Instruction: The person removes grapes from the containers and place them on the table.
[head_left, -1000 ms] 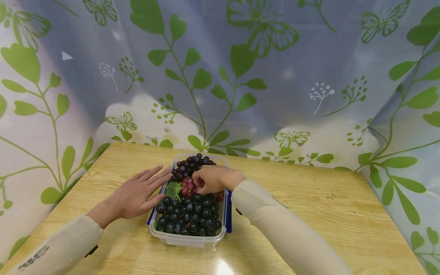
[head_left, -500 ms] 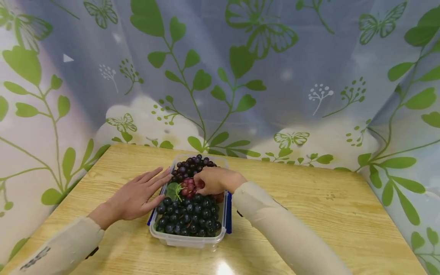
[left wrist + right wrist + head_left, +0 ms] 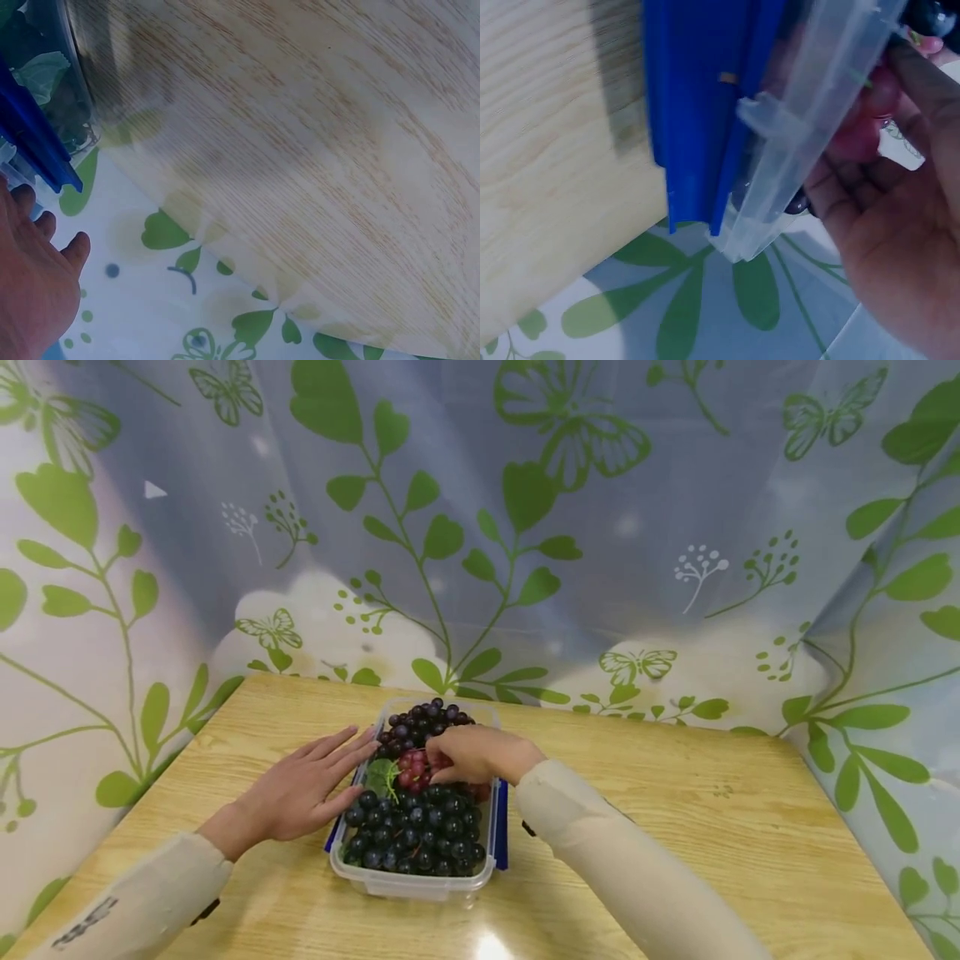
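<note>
A clear plastic container (image 3: 412,885) holds three bunches of grapes. Black grapes (image 3: 416,839) fill its front, dark purple grapes (image 3: 420,722) its back, and red grapes (image 3: 412,770) lie between them beside a green leaf (image 3: 381,774). My right hand (image 3: 477,753) reaches in from the right, fingers curled round the red bunch. From the right wrist view, red grapes (image 3: 859,135) show between thumb and fingers, just inside the container wall. My left hand (image 3: 300,789) is flat with straight fingers, its fingertips at the container's left rim. Part of the red bunch is hidden under the right hand.
Blue locking flaps hang down on the container's sides, one flap (image 3: 697,112) at the right and another flap (image 3: 34,127) at the left. The container stands on a wood-grain table (image 3: 637,810). Behind it hangs a leaf-and-butterfly patterned cloth (image 3: 600,568).
Both hands keep almost the same places, the right still on the red grapes. The whole head view has shifted very slightly.
</note>
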